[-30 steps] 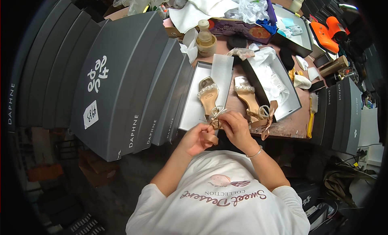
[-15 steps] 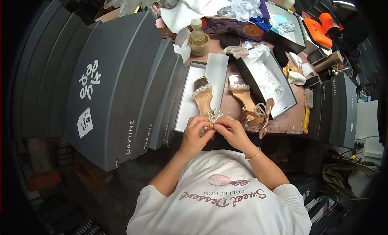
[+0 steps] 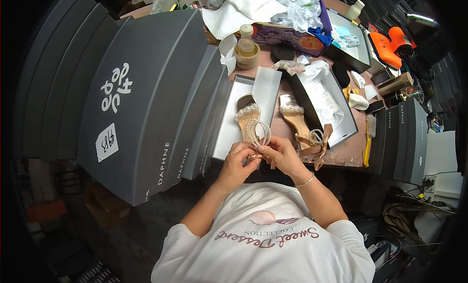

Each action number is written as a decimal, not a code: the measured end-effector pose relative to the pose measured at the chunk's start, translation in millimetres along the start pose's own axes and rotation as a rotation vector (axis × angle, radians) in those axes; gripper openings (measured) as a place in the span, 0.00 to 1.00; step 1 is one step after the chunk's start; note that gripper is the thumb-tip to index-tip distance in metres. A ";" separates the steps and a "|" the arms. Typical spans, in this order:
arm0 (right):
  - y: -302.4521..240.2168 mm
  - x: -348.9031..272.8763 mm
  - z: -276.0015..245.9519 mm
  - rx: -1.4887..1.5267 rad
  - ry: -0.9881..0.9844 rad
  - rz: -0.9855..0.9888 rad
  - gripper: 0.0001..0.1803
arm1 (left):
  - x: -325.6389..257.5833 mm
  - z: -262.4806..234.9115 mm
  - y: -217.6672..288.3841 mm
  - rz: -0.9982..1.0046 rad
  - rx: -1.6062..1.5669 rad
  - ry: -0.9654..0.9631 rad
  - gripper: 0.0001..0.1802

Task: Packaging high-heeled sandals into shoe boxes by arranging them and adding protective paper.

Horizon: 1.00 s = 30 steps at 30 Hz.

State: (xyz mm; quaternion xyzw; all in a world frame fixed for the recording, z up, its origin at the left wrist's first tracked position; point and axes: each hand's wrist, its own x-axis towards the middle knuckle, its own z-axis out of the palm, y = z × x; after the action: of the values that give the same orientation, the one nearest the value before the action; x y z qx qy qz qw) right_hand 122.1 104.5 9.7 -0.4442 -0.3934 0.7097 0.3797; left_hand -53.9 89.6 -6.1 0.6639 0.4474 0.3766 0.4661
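My left hand and my right hand meet at the heel end of a beige sandal with a pearl toe band. Both are closed, fingertips pinching its ankle strap. Above my fingers the strap's pearl strands stand up in loops. The sandal's heel is hidden behind my hands. To its right rests the matching sandal, its pearl loops and tan ribbon strap lying at the heel. Under the held sandal is a shallow white-lined box part, with a translucent white sheet across it.
Dark grey shoeboxes stand on the left, and more boxes on the right. An open box holds white tissue. Behind are a bottle in a cup and a purple carton. A yellow-handled brush lies at the right edge.
The pearl strands have risen from a small bunch at my fingertips into larger open loops. My hands stay together at the heel end, and the view has shifted slightly.
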 end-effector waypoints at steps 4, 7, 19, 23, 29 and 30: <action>17.7 7.3 -2.7 0.035 0.121 -0.067 0.07 | -0.4 0.9 -1.9 0.030 0.145 0.007 0.08; 16.7 10.3 -0.9 0.048 0.147 -0.030 0.07 | -0.4 3.4 -1.1 0.044 0.145 0.044 0.08; -10.1 4.6 -15.8 -0.097 0.007 0.022 0.15 | -4.1 12.8 -19.4 -0.236 -0.523 0.081 0.09; 1.4 -0.5 -20.8 -0.102 -0.109 0.126 0.11 | -2.4 11.1 -12.5 -0.111 -0.367 0.035 0.08; -15.5 2.0 -9.8 0.021 -0.164 0.122 0.07 | -1.6 2.8 -1.3 -0.163 -0.187 -0.029 0.08; -14.2 3.2 -9.9 -0.018 -0.145 0.098 0.07 | 0.4 2.2 -2.3 -0.153 -0.245 -0.025 0.08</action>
State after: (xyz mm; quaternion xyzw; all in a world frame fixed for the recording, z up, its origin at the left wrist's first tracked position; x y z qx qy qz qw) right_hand 133.0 115.2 18.5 -0.4137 -0.4040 0.7543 0.3108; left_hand -52.3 89.8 -8.9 0.5706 0.4415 0.3833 0.5767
